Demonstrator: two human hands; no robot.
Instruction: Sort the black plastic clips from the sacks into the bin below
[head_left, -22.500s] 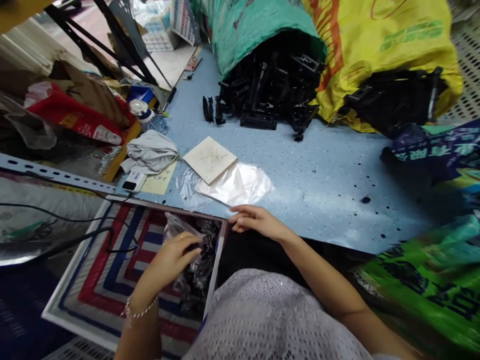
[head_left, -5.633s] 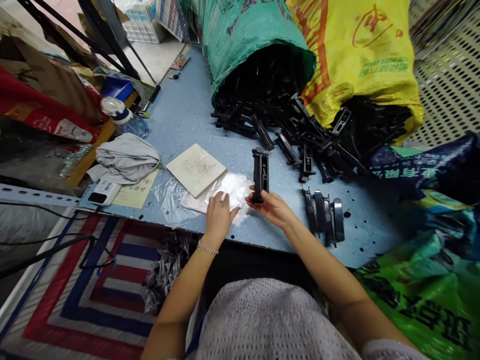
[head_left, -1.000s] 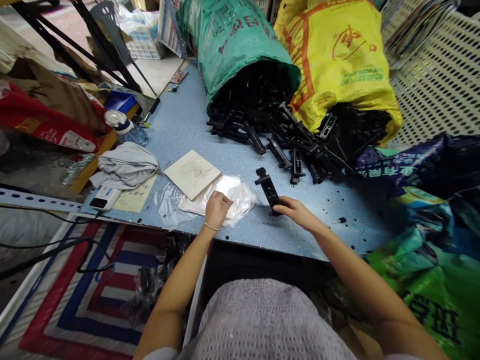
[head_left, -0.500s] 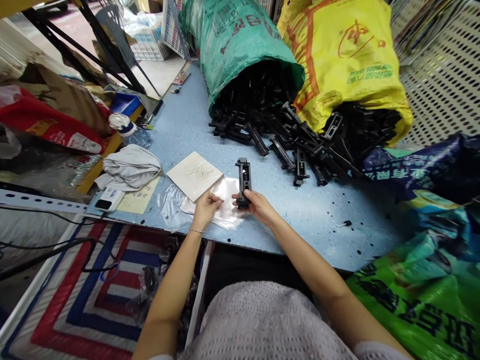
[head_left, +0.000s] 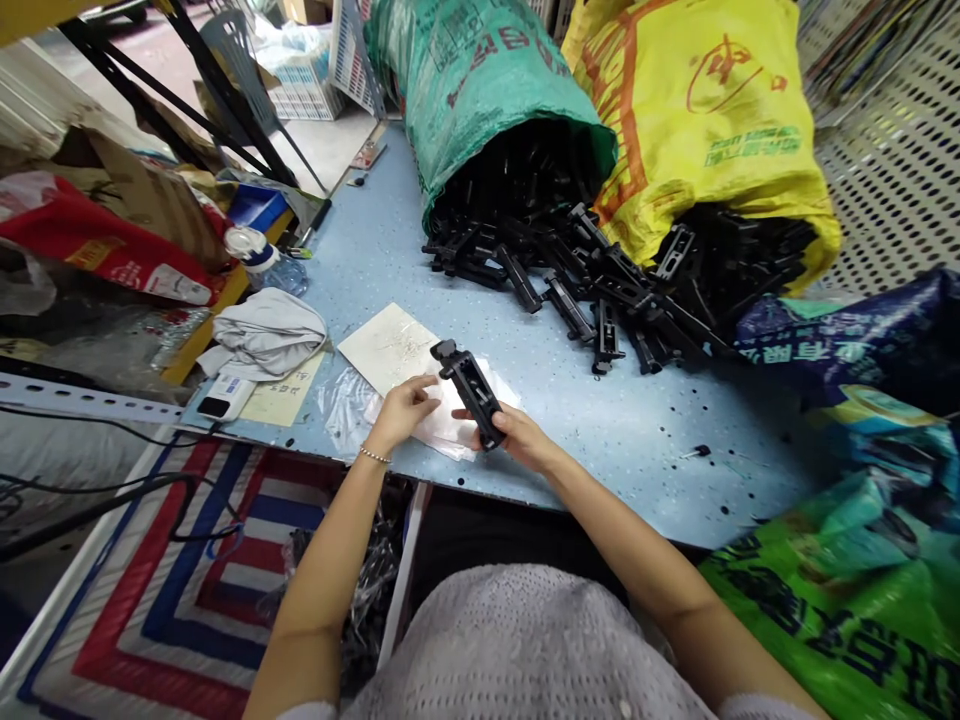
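Note:
My right hand [head_left: 521, 437] grips a long black slotted plastic part [head_left: 472, 396] by its near end. The part tilts, its wider far end pointing up and left. To its left, my left hand [head_left: 406, 412] has its thumb and index finger apart, and I see nothing between them. Clear plastic bags [head_left: 450, 430] lie under both hands. Beyond my left hand, a pale square tile [head_left: 386, 345] with small specks on it rests on the blue table [head_left: 360, 250].
A green sack [head_left: 495, 90] and a yellow sack [head_left: 720, 130] spill similar black parts [head_left: 570, 305] onto the table's back. At left are a grey cloth [head_left: 266, 330], a white device [head_left: 227, 397] and a water bottle [head_left: 262, 258]. Printed bags [head_left: 847, 590] crowd the right edge.
The black part has gone from upright in view to leaning left, its wide end now up and left. My left hand has shifted slightly left, and its pinched fingers have parted.

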